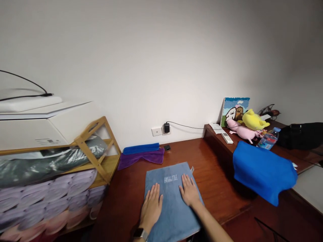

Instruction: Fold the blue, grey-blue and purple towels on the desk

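Note:
A grey-blue cloth (174,208) with white lettering lies spread on the reddish-brown wooden table, its text upside down to me. My left hand (151,206) rests flat on its left part, fingers stretched out. A watch (140,233) is on that wrist. On the right part of the cloth lies my right hand (189,191), also flat with its fingers slightly apart. A small tag (192,169) sticks out at the far right edge. Behind the cloth are a purple cloth (141,158) and a folded blue cloth (141,148).
A wooden rack (97,151) with slippers and a white box (37,129) stands at left. On the raised ledge at right are a blue cloth (262,171) hanging over the edge, plush toys (243,131), a bottle (270,138) and a remote (227,138). A charger (167,127) is plugged into the wall.

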Action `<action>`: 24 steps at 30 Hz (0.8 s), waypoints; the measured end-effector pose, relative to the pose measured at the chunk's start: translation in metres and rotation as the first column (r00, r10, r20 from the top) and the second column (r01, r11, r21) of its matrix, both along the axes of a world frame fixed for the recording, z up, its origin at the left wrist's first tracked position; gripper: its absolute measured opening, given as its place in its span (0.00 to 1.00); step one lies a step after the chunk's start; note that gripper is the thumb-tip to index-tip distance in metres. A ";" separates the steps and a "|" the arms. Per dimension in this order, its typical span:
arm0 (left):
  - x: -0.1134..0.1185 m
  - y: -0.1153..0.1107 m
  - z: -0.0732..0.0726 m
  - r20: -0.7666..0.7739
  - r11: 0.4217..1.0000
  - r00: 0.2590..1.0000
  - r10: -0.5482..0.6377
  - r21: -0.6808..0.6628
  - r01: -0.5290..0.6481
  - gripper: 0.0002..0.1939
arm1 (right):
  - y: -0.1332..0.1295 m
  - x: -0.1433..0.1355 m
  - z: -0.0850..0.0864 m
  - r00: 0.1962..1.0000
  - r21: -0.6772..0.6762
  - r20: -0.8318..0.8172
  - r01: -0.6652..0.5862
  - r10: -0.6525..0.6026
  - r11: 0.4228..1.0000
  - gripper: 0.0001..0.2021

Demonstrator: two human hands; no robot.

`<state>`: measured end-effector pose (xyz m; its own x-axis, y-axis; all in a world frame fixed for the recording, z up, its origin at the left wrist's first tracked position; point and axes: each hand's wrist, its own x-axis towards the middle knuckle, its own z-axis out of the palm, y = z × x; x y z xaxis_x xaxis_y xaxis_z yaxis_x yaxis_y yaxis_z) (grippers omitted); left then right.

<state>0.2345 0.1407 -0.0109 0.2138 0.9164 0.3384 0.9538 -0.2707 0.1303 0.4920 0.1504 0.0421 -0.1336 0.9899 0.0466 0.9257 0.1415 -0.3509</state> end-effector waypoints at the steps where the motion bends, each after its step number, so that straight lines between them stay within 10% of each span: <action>1: -0.013 -0.001 -0.001 0.002 1.000 1.000 0.029 0.002 -0.029 0.32 | 0.002 0.014 0.005 0.999 -0.031 0.022 0.047 -0.046 0.998 0.33; 6: -0.043 -0.011 0.016 0.030 0.989 0.990 0.135 0.056 -0.136 0.34 | -0.005 0.053 0.027 0.991 -0.073 0.020 0.132 -0.131 0.988 0.32; 11: 0.011 -0.041 0.043 0.024 0.995 0.999 -0.030 0.091 0.028 0.31 | -0.052 -0.002 0.013 0.995 0.159 -0.099 -0.015 0.031 0.987 0.30; 15: 0.035 -0.070 0.036 -0.008 0.987 0.987 -0.159 -0.024 0.159 0.28 | -0.080 -0.032 -0.009 0.986 0.128 -0.071 -0.141 0.151 0.982 0.29; 24: -0.031 -0.093 0.010 -0.003 0.998 0.998 0.059 -0.031 -0.059 0.33 | -0.087 0.066 0.008 0.991 -0.068 0.059 0.124 -0.120 0.990 0.32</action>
